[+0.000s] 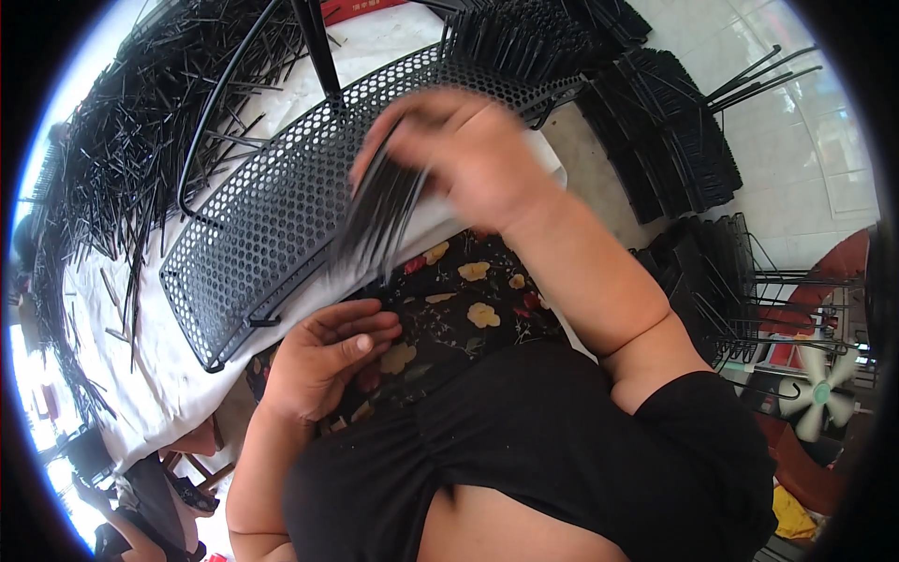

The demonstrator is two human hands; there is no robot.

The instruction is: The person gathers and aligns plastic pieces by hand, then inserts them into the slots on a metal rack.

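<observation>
My right hand (459, 155) is raised over the near edge of a black perforated metal rack (272, 192). Its fingers are closed on a bundle of thin black strips (379, 211), which hang down and are smeared by motion. Lower down, close to my lap, my left hand (328, 356) has its palm turned up and its fingers apart, with nothing in it. The rack lies on a white-covered table (89, 323), with black wire legs standing up from it.
A large heap of loose black strips (140, 131) covers the table's left side. Black racks (660, 131) are stacked at the far right, with more wire-legged pieces (712, 281) below them. A fan (820, 393) stands at right. Another person (140, 525) is at lower left.
</observation>
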